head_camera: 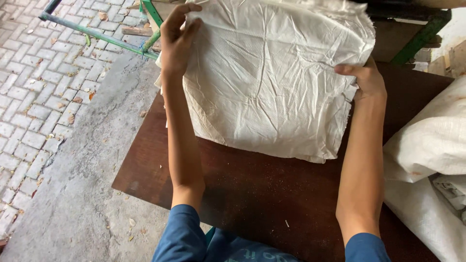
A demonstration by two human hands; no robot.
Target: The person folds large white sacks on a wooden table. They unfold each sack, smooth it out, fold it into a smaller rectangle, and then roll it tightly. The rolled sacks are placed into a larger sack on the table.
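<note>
Brown table [252,194], one white sack [272,82].

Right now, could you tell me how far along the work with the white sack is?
Done: the sack looks folded into a flat bundle, its lower edge on the brown board. In hand: the left hand grips its top corner and the right hand its side edge. Left: it is half raised, and more sacks lie at the right.

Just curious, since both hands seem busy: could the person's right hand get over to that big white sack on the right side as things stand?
Probably yes. The right hand grips the edge of the folded white cloth, and the white sack lies just beside that forearm with nothing between them. It would have to let go of the cloth first.
</note>
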